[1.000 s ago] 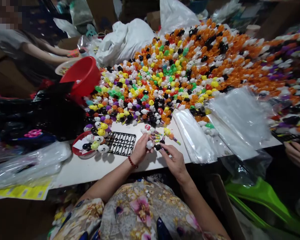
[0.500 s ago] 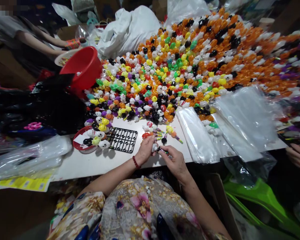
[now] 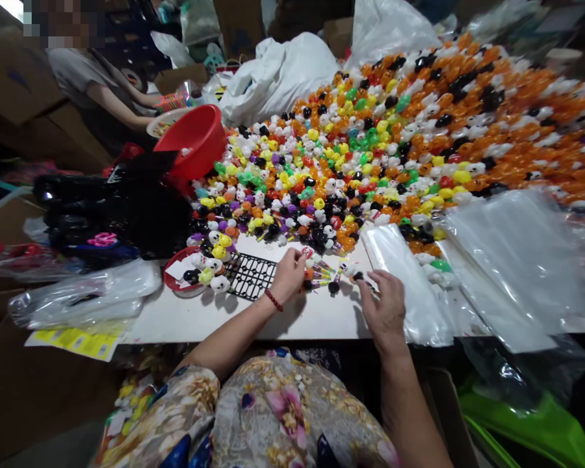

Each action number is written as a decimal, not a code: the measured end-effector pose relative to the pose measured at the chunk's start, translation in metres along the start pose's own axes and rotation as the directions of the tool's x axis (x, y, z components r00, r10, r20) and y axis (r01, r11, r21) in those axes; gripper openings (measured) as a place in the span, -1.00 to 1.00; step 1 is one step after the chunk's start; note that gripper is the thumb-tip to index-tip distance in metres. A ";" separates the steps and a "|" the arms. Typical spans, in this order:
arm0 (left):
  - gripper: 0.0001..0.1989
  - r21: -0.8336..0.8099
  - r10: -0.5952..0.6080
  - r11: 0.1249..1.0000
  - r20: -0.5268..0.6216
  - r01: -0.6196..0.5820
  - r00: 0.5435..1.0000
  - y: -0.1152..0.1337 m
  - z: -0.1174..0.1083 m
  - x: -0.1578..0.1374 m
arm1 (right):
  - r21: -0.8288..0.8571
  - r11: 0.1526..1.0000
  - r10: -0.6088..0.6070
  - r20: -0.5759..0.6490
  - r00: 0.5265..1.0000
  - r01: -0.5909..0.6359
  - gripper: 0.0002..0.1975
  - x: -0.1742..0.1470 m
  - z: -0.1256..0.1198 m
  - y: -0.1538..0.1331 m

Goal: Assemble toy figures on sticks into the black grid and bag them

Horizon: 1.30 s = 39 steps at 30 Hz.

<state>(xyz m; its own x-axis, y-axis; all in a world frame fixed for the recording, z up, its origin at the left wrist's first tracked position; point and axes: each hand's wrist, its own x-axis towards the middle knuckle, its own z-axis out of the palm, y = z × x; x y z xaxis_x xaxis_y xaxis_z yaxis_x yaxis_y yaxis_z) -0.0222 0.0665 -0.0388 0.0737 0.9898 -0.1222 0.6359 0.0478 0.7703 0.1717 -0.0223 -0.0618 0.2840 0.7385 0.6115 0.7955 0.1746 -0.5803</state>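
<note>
Left hand [image 3: 288,276]: fingertips meeting at the toys [image 3: 322,266], grip unclear. Right hand [image 3: 386,305]: thumb and fingers standing apart beside a black toy [image 3: 357,276]. Toys: lying on table [image 3: 316,323], between hands. Step: apparently grouping; next move seemingly calling for a light pinch.

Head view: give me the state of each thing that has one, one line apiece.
Left hand, fingers bent; grip unclear
Right hand, fingers partly curled; grip unclear
Toys, lying between the hands
Grid, lying flat
Basket, uncovered, holding a white card
Bucket, uncovered
Clear bags, lying flat
White sack, slumped and creased
Pile, loosely heaped
</note>
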 end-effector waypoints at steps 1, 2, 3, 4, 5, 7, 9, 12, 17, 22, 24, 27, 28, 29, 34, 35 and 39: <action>-0.91 0.125 -0.020 0.992 -0.054 0.027 0.998 -0.002 -0.006 0.011 | -0.065 0.997 -0.035 -0.036 0.999 0.032 -0.75 0.004 0.000 0.005; -0.88 0.214 -0.042 0.975 -0.091 0.061 0.995 -0.004 -0.010 0.022 | -0.106 0.992 -0.069 -0.048 0.996 0.063 -0.74 0.007 0.002 0.007; -0.81 0.262 -0.064 0.961 -0.112 0.092 0.992 -0.006 -0.014 0.033 | -0.118 0.988 -0.100 -0.039 0.994 0.095 -0.75 0.008 0.005 0.007; -0.77 0.280 -0.083 0.953 -0.120 0.114 0.989 -0.008 -0.017 0.042 | -0.108 0.985 -0.133 -0.014 0.991 0.131 -0.76 0.009 0.009 0.005; -0.75 0.285 -0.097 0.950 -0.122 0.129 0.988 -0.010 -0.018 0.050 | -0.087 0.981 -0.172 0.019 0.985 0.173 -0.77 0.008 0.015 0.001; -0.78 0.303 -0.112 0.942 -0.117 0.142 0.987 -0.012 -0.020 0.059 | -0.048 0.966 -0.251 0.087 0.964 0.256 -0.76 0.005 0.028 -0.009; -0.82 0.310 -0.109 0.941 -0.099 0.135 0.989 -0.013 -0.020 0.060 | -0.024 0.944 -0.322 0.145 0.936 0.329 -0.72 0.002 0.041 -0.020; -0.89 0.281 -0.055 0.958 -0.004 0.054 0.998 -0.010 -0.019 0.046 | 0.001 0.926 -0.368 0.213 0.905 0.377 -0.59 0.000 0.058 -0.031; -0.88 0.040 0.214 0.971 0.298 -0.236 0.930 0.002 -0.017 0.026 | 0.044 0.936 -0.345 0.298 0.890 0.348 -0.40 0.011 0.074 -0.029; -0.86 -0.055 0.185 0.982 0.045 -0.183 0.982 0.030 -0.025 0.078 | 0.104 0.971 -0.231 0.187 0.955 0.214 -0.48 0.020 0.073 -0.015; -0.81 0.011 0.085 0.996 -0.143 -0.084 0.986 0.041 -0.028 0.109 | 0.123 0.976 -0.198 0.186 0.962 0.177 -0.51 0.016 0.068 -0.015; -0.76 0.055 -0.018 0.998 -0.295 0.035 0.955 0.050 -0.029 0.147 | 0.160 0.981 -0.149 0.240 0.959 0.112 -0.52 0.003 0.057 -0.020; -0.74 0.060 -0.043 0.996 -0.308 0.065 0.951 0.050 -0.028 0.156 | 0.176 0.981 -0.130 0.257 0.958 0.086 -0.52 -0.002 0.054 -0.023; -0.71 0.063 -0.063 0.994 -0.306 0.086 0.950 0.050 -0.028 0.162 | 0.192 0.979 -0.114 0.270 0.956 0.062 -0.52 -0.006 0.051 -0.025; -0.57 0.044 -0.120 0.990 -0.259 0.136 0.958 0.040 -0.027 0.169 | 0.269 0.962 -0.035 0.298 0.954 -0.049 -0.56 -0.016 0.041 -0.032; -0.57 0.033 -0.124 0.990 -0.247 0.136 0.961 0.038 -0.028 0.167 | 0.275 0.958 -0.009 0.305 0.952 -0.078 -0.57 -0.015 0.040 -0.032; -0.75 -0.055 -0.106 0.994 -0.204 0.096 0.973 0.029 -0.031 0.150 | 0.291 0.949 0.030 0.296 0.955 -0.120 -0.60 -0.008 0.040 -0.029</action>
<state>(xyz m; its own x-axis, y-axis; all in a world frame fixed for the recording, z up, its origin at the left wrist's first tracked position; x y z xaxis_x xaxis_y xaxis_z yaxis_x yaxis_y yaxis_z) -0.0167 0.2208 -0.0154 -0.1519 0.9857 -0.0729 0.5969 0.1503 0.7881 0.1244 -0.0076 -0.0715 0.1364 0.9030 0.4075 0.5651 0.2670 -0.7806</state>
